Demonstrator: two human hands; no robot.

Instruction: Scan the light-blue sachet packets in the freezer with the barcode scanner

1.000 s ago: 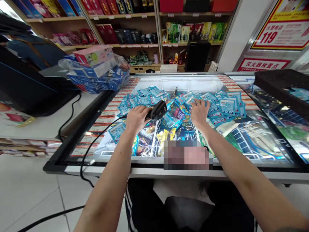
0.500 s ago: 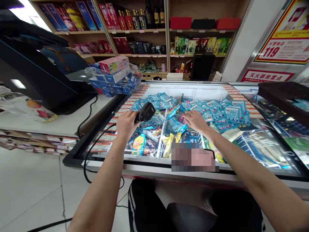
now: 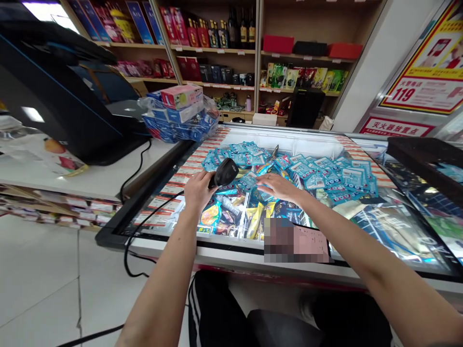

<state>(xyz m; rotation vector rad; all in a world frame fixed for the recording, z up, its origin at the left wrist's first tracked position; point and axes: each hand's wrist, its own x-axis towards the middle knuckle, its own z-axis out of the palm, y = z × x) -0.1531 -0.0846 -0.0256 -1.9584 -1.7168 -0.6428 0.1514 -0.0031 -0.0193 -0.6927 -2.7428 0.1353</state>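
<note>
My left hand (image 3: 198, 189) grips a black corded barcode scanner (image 3: 224, 172), its head aimed at the blue packets. My right hand (image 3: 278, 187) lies open and flat, fingers stretched left, on several blue packets (image 3: 325, 174) spread over the glass lid of a chest freezer (image 3: 231, 243). The two hands are close together above the freezer's middle, with the scanner head just left of my right fingertips. Colourful ice-cream wrappers (image 3: 231, 212) show through the glass below.
A black monitor (image 3: 61, 111) stands on the white counter (image 3: 90, 178) at the left. A plastic bag of boxed goods (image 3: 179, 113) sits beside it. A black basket (image 3: 427, 156) rests on the freezer's right end. Shelves of goods (image 3: 224, 53) line the back wall. The scanner cable (image 3: 133, 250) hangs to the floor.
My right hand slid left across the packets toward the scanner. The left hand with the scanner shifted slightly left. The view tilted up and to the left.
</note>
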